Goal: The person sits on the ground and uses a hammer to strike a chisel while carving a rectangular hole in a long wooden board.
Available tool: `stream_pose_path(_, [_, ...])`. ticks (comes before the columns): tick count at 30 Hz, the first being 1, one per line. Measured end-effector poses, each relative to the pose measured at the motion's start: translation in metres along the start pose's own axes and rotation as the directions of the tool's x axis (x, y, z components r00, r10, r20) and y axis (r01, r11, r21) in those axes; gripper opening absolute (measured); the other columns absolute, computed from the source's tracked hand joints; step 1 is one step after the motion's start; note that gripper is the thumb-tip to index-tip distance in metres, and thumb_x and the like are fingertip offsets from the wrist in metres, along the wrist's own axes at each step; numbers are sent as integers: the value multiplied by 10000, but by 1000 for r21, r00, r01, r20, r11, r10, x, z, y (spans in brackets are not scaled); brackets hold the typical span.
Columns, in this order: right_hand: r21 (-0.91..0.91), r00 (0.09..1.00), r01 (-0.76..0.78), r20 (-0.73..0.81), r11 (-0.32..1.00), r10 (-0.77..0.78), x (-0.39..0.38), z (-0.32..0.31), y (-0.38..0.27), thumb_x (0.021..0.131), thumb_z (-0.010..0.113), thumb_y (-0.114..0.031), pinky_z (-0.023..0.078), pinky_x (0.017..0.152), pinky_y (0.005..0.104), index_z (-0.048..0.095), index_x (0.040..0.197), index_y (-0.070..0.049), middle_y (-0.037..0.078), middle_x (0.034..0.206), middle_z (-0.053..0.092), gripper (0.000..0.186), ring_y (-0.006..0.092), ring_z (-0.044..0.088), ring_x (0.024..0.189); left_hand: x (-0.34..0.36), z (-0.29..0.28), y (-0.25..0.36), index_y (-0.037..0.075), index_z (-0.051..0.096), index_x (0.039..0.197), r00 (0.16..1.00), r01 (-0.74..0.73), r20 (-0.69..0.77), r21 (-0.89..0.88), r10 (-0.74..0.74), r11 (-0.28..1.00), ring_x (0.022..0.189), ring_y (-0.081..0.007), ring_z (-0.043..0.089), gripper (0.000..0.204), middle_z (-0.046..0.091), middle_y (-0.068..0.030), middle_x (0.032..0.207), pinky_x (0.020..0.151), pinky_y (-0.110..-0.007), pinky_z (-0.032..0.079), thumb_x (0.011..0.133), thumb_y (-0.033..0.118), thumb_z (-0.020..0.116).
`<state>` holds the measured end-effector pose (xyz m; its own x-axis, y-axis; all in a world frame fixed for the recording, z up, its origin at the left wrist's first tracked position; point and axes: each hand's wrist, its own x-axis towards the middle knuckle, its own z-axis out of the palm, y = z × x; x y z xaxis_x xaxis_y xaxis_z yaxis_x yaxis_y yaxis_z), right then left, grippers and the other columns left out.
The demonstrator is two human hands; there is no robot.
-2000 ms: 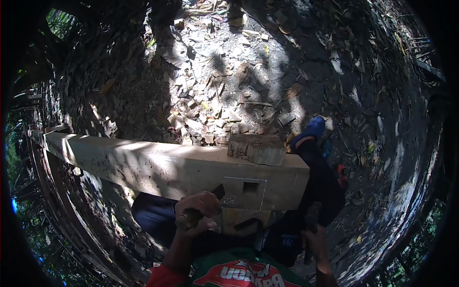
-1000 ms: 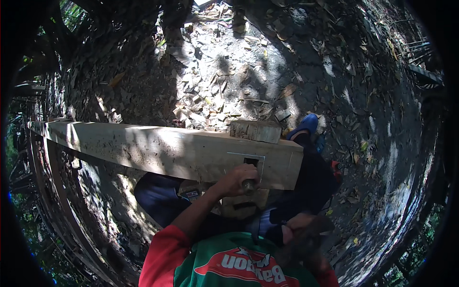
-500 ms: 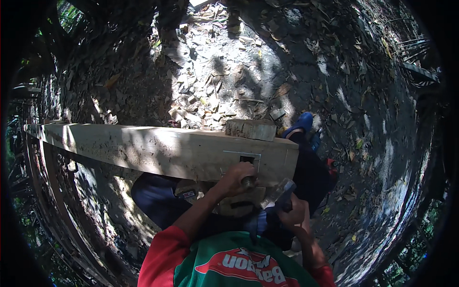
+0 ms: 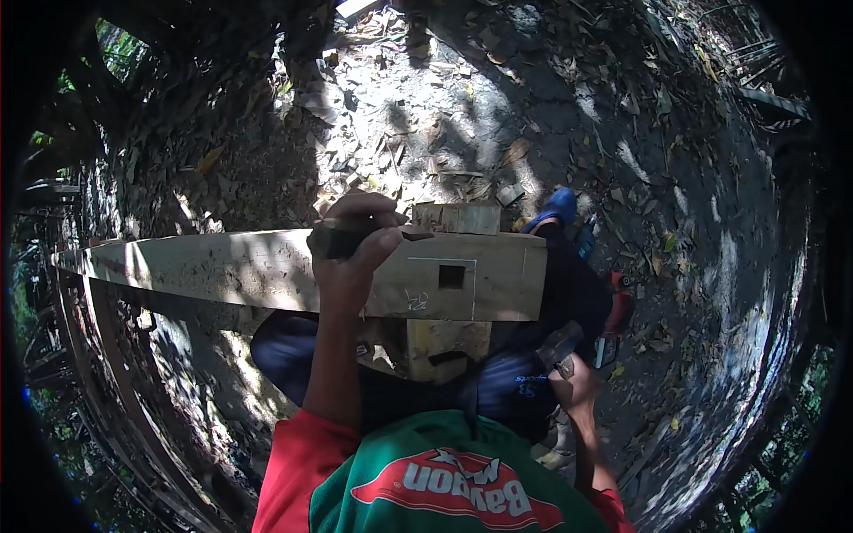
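Observation:
A long squared timber beam [image 4: 249, 266] lies across in front of me. Near its right end is a square mortise hole [image 4: 451, 276] with pale layout lines around it. My left hand [image 4: 351, 244] is raised over the beam, left of the hole, its fingers wrapped round a chisel [image 4: 418, 234] whose dark blade points right. My right hand [image 4: 577, 384] is low at the right by my thigh, closed on a hammer [image 4: 562, 345]. Shadow hides part of the hammer's head. A short wood block [image 4: 473, 218] rests at the beam's far edge.
Under the beam's near side is a supporting wood piece [image 4: 446, 339]. At the right a red and black power tool [image 4: 621, 302] lies on the ground. My blue shoe [image 4: 560, 207] shows past the beam. Wood chips [image 4: 391, 151] and dry leaves litter the ground beyond.
My left hand has lifted the chisel away from beside the hole, up and leftward over the beam, tilting it sideways. My right hand has shifted outward to the right with the hammer.

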<state>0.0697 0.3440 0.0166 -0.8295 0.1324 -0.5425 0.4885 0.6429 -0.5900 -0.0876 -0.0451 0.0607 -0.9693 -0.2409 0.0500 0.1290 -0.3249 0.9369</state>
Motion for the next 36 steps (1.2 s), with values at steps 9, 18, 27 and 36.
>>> stream_pose_path(9, [-61,999,-48,-20,997,47,1,3,-8,733,663,-162,479,579,374,599,812,-9,150,626,591,183,194,585,551,-64,30,-38,76,593,873,935,340,-131,72,-329,938,888,-131,603,205,623,-28,892,828,-297,494,808,78,787])
stream_pose_path(18, [-4,981,187,-44,982,-187,-9,-3,-22,751,683,-136,469,577,386,583,817,-9,143,636,597,175,233,605,558,-94,28,-106,70,620,795,920,325,40,475,-389,817,707,-53,525,270,593,26,750,641,-240,453,827,238,829])
stream_pose_path(27, [442,741,661,-262,606,-618,-77,-79,-217,842,699,-53,478,588,285,613,998,16,60,714,624,191,128,592,599,-100,33,-98,47,601,781,952,226,86,440,-292,869,614,-56,512,298,549,21,651,569,-264,435,842,253,807])
stream_pose_path(36, [-391,773,580,-13,714,-635,27,79,-110,776,686,-185,540,705,399,659,1045,43,143,742,680,354,292,717,758,-103,42,-129,24,700,972,945,-200,305,261,116,944,664,-89,591,221,657,-29,751,598,-284,480,833,186,759])
